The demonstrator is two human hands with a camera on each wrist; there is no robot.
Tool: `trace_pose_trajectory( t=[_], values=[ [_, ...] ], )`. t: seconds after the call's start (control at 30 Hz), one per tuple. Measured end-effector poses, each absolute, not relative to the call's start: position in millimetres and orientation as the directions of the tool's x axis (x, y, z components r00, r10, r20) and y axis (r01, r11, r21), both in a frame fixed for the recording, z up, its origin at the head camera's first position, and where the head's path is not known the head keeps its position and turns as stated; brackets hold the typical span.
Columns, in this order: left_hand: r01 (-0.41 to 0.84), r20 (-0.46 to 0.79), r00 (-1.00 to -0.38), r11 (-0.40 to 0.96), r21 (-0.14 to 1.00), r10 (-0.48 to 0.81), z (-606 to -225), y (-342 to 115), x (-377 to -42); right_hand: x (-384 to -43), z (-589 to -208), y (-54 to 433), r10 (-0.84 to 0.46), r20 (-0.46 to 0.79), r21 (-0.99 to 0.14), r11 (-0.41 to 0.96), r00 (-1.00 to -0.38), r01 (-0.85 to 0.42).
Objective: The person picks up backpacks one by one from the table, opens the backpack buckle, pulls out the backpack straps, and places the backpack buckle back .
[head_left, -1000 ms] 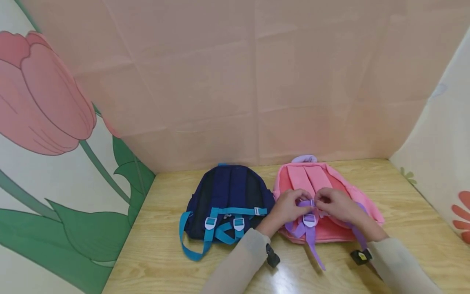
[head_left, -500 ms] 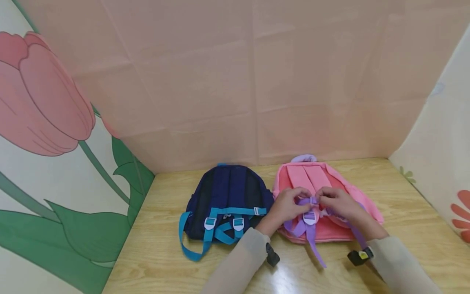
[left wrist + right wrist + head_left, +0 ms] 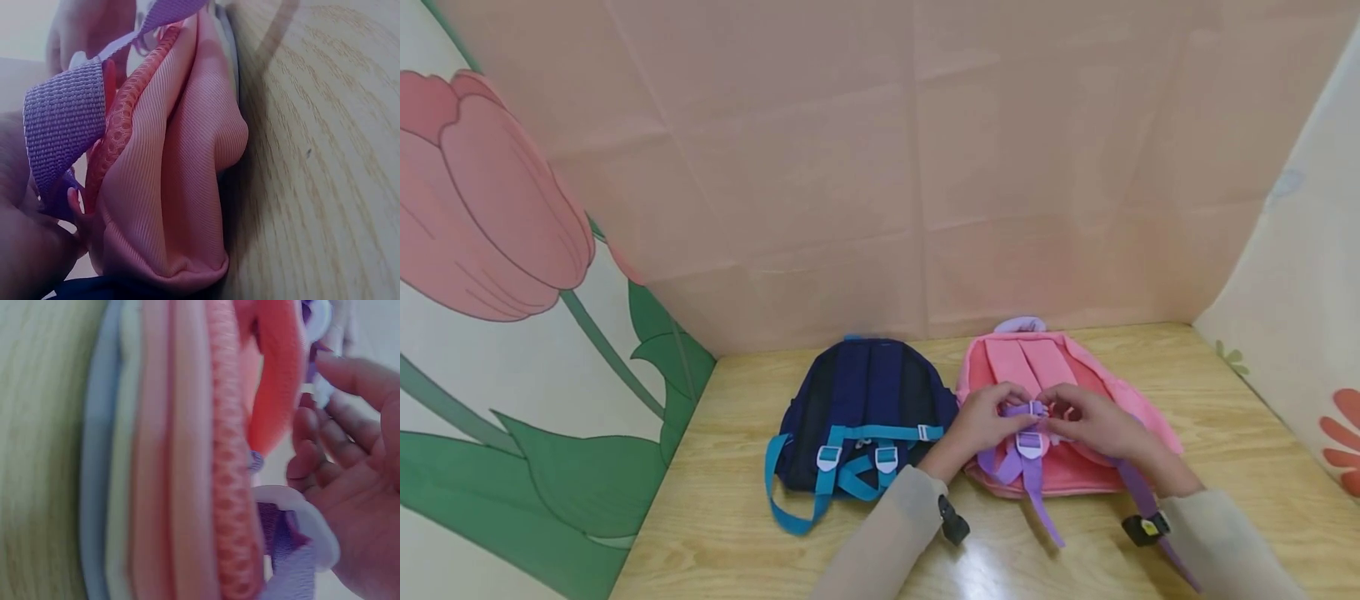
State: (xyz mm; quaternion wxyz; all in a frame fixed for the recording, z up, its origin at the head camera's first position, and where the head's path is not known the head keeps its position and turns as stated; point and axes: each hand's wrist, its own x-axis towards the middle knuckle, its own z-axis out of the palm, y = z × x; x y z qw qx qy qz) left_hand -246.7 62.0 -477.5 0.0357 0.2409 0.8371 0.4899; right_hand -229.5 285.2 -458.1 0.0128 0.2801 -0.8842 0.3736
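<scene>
A pink backpack [image 3: 1051, 360] with purple straps [image 3: 1034, 486] lies back side up on the right of the table. My left hand [image 3: 981, 423] pinches a purple chest strap [image 3: 1019, 409] over its middle. Opposite it, close to the left fingertips, my right hand [image 3: 1096, 427] holds a small white buckle part [image 3: 322, 391] between thumb and fingers; the fingers hide much of it. Just below the hands sits a white strap adjuster [image 3: 1030, 445]. In the left wrist view, purple webbing [image 3: 65, 115] loops beside the left fingers.
Left of the pink backpack, a navy backpack [image 3: 868, 383] with teal straps [image 3: 797, 522] lies near my left forearm. The wooden table [image 3: 700, 517] meets a draped pinkish backdrop [image 3: 850, 208] behind. Flower-patterned panels [image 3: 505, 200] stand at the sides.
My right hand's fingers have shifted slightly at the buckle part, and its wrist has moved a little to the right. The left hand keeps its grip; the backpacks stay put.
</scene>
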Motion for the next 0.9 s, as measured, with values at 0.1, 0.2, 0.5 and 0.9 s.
trace_pose_trajectory(
  t=[0.1,0.2,0.5,0.9],
  values=[
    [0.381,0.177,-0.877,0.421,0.823,0.447,-477,62,-247,-229,-461,284,-0.461,0.241,-0.62,0.604,-0.854,-0.501],
    [0.397,0.177,-0.874,0.455,0.797,0.453,-476,61,-248,-227,-462,283,-0.443,0.28,-0.601,0.611,-0.852,-0.515],
    [0.487,0.21,-0.856,0.602,0.633,0.472,-470,57,-248,-226,-465,286,-0.425,0.401,-0.557,0.591,-0.812,-0.584],
    [0.412,0.185,-0.885,0.535,0.737,0.427,-471,60,-244,-231,-469,291,-0.442,0.44,-0.541,0.565,-0.782,-0.623]
  ],
)
